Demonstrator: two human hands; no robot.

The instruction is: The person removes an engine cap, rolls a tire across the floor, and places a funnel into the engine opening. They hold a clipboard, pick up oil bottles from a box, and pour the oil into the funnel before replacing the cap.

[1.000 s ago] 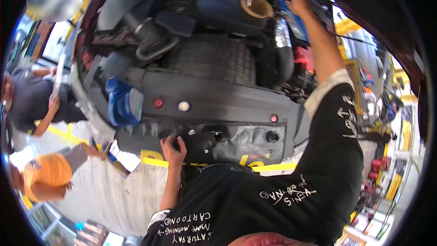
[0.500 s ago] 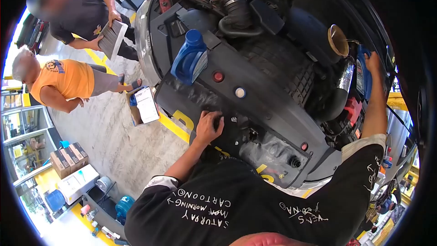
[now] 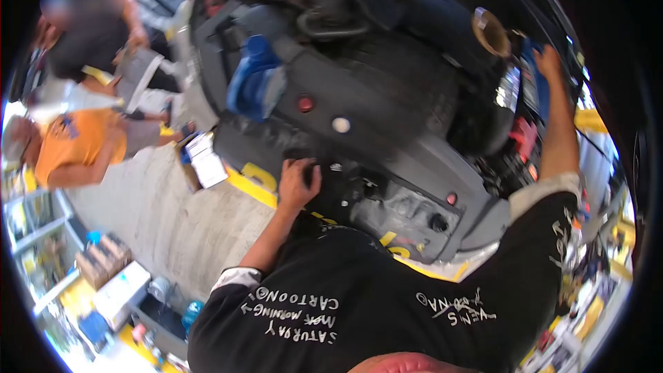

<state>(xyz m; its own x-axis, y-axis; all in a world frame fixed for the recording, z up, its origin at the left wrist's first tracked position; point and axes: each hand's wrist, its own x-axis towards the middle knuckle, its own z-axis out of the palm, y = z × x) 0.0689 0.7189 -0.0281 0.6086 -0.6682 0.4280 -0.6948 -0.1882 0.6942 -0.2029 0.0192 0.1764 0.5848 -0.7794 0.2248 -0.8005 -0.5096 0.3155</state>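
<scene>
My right hand (image 3: 549, 63) is closed around a blue plastic bottle (image 3: 536, 86), held at the far right side of the engine bay. Beside the bottle stands a brass-coloured funnel (image 3: 492, 32), its wide mouth facing up. My left hand (image 3: 298, 185) rests at the front edge of the engine bay, on the black cover (image 3: 269, 139), its fingers curled round a small dark round thing (image 3: 308, 174) whose kind is hidden. A second blue jug (image 3: 255, 79) stands on the front panel, up and left of my left hand.
The raised hood (image 3: 587, 34) borders the bay on the right. To the left, one person (image 3: 86, 45) holds a grey pleated filter (image 3: 140, 77); another wears an orange top (image 3: 76, 145). A box with a paper (image 3: 206, 160) sits near the bumper, cartons (image 3: 103, 259) lower left.
My view has swung, so the engine bay and both hands sit further left and higher in the picture, with more blur. Both hands keep their holds; the blue bottle remains beside the funnel.
</scene>
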